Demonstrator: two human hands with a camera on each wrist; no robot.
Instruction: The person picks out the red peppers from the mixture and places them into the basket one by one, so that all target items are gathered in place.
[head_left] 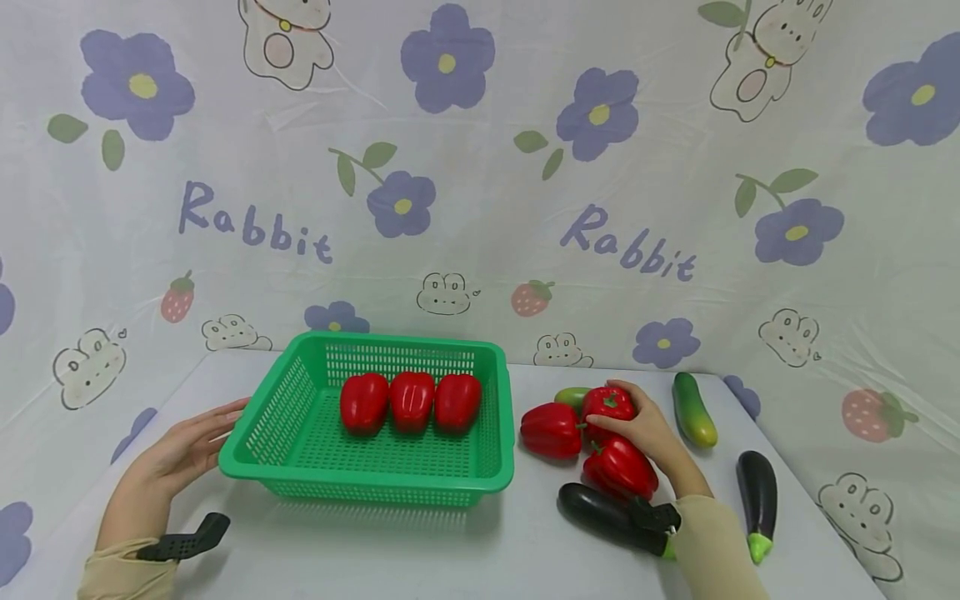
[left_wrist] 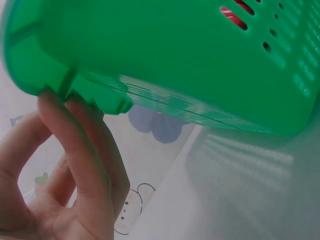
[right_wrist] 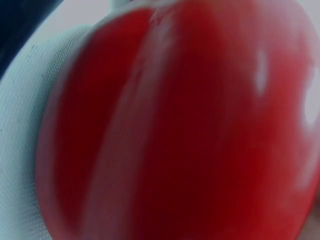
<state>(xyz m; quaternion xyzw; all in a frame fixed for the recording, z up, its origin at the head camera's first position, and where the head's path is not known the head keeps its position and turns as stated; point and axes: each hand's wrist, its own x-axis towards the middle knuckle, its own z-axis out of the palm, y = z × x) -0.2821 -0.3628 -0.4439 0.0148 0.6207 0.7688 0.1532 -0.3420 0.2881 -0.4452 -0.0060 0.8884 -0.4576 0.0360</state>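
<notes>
Head view: the right hand point(head_left: 648, 421), nearer, clamps its fingers around a red pepper point(head_left: 600, 408), stem up, right of the green basket point(head_left: 375, 483). Left wrist view: left hand point(left_wrist: 87, 185) fingers, unclamped, touch the basket rim. Right wrist view: one pepper point(right_wrist: 200, 125), identity indeterminate.

A green, slotted plastic basket point(left_wrist: 155, 57) is touched at its rim by the fingertips of a bare left hand point(left_wrist: 90, 190). Something red point(left_wrist: 234, 18) is glimpsed through the slots. Beyond the edge of the white table point(left_wrist: 225, 202), a white cloth point(left_wrist: 155, 159) printed with a purple flower point(left_wrist: 164, 131) is seen.
</notes>
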